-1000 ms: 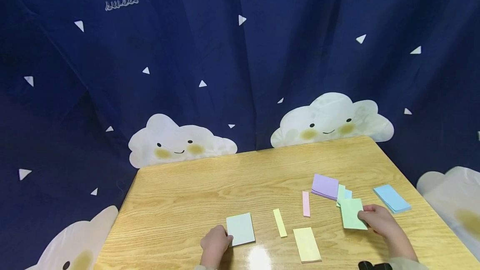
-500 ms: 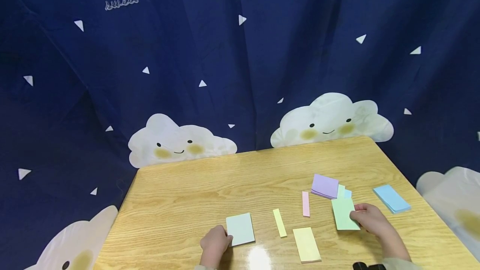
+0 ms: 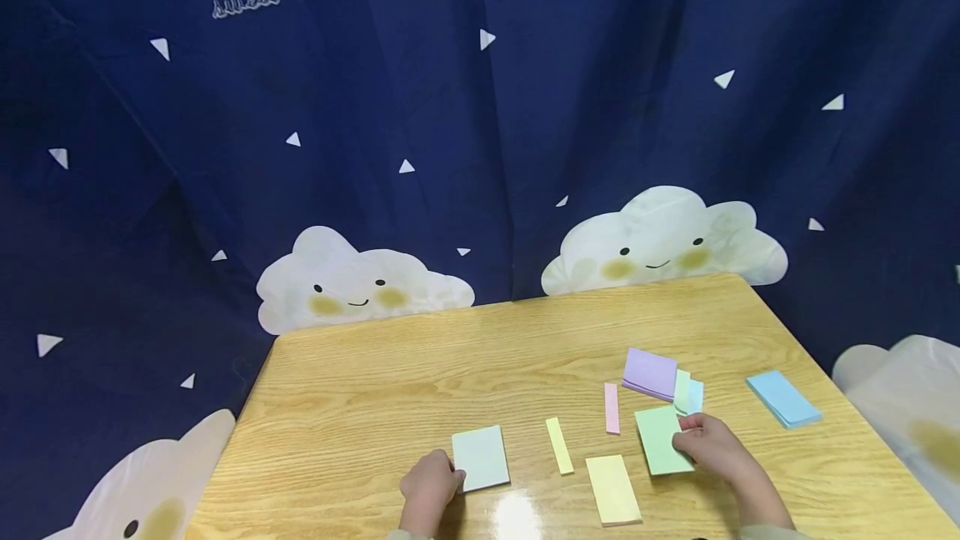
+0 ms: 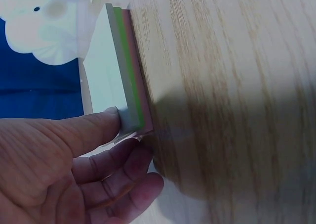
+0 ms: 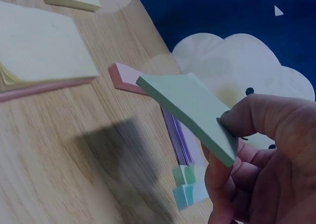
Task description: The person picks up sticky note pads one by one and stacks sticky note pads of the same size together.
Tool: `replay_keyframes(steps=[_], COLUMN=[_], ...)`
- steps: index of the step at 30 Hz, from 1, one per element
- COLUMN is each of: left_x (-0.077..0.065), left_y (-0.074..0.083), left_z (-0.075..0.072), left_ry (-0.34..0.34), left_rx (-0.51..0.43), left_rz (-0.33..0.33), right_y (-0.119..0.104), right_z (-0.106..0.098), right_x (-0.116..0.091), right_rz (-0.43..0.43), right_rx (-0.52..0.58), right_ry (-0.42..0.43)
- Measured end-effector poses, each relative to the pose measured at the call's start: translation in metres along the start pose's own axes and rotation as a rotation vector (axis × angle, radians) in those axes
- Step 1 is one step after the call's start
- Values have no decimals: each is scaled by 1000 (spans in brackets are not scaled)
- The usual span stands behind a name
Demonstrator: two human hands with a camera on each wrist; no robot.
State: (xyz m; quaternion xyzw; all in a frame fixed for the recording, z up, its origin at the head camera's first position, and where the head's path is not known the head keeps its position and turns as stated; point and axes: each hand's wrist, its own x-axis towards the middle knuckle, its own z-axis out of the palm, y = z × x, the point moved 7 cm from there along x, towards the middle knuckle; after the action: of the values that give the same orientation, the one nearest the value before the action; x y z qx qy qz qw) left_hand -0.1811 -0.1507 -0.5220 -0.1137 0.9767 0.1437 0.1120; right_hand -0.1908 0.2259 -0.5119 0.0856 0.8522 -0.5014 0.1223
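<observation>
My right hand [image 3: 712,444] pinches a green sticky-note pad [image 3: 663,440] by its right edge, thumb on top and fingers beneath. In the right wrist view the green pad [image 5: 190,108] hangs above the table, casting a shadow. My left hand [image 3: 432,483] grips the lower left corner of a stack of square sticky-note pads [image 3: 480,458]. Seen from the left wrist, a pale pad [image 4: 106,70] lies on top of green and pink layers, with the thumb on it. A yellow pad [image 3: 614,490] lies between the hands, just left of the green pad.
A narrow yellow strip pad [image 3: 559,446] and a pink strip pad [image 3: 612,408] lie mid-table. Behind the right hand are purple pads [image 3: 650,373], a small green strip [image 3: 682,391] and a small blue strip [image 3: 696,397]. Blue pads [image 3: 783,397] sit near the table's right edge.
My right hand has carried the green pad leftward and slightly toward me, away from the small green and blue strips and closer to the yellow pad. The left hand has stayed put.
</observation>
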Motion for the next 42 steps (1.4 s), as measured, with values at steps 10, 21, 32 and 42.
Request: replay_keyframes(steps=[10, 21, 32, 42], left_x=[1, 1, 0, -1], left_y=[0, 0, 1, 2], left_z=[1, 2, 1, 0], left_ry=[-16, -10, 10, 9], left_rx=[6, 1, -11, -20], left_rz=[2, 11, 21, 33], right_y=[-2, -5, -6, -4], right_z=[18, 33, 52, 71], right_x=[-5, -7, -10, -14], right_rz=[-6, -33, 1, -8], right_rx=[23, 48, 63, 61], right_ry=[-14, -39, -50, -67])
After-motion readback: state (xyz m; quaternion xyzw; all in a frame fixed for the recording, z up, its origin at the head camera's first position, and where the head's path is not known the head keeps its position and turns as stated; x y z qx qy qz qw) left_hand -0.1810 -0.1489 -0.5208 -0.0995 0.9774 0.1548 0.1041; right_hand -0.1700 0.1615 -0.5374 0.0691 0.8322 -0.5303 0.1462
